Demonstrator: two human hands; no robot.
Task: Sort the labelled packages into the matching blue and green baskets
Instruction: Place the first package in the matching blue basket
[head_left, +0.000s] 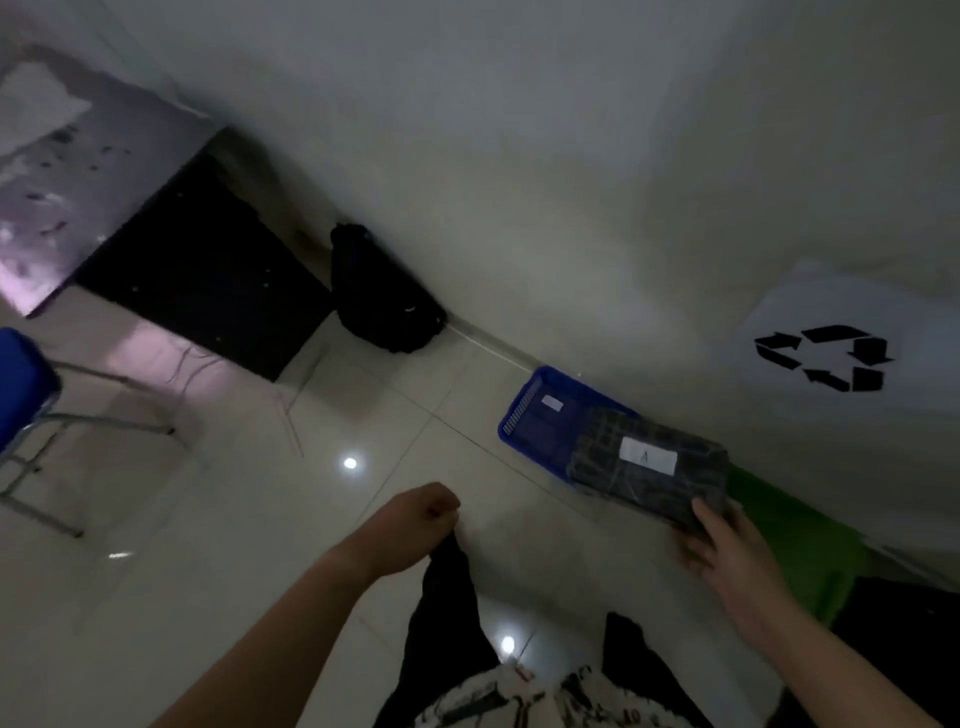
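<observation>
My right hand (727, 551) grips the near end of a dark wrapped package (649, 473) with a white label marked A. The package hangs over the near end of the blue basket (540, 415), which stands on the floor against the wall with a small white tag inside. The green basket (795, 535) sits right beside it, partly hidden behind my right hand and the package. My left hand (415, 525) is closed in a loose fist over the floor, apart from the baskets, holding nothing that I can see.
A black bag (384, 291) leans against the wall to the left of the baskets. A table (104, 171) with a dark panel and a blue chair (26, 384) stand at the far left. A white sheet with a recycling sign (826, 358) hangs on the wall. My legs are below.
</observation>
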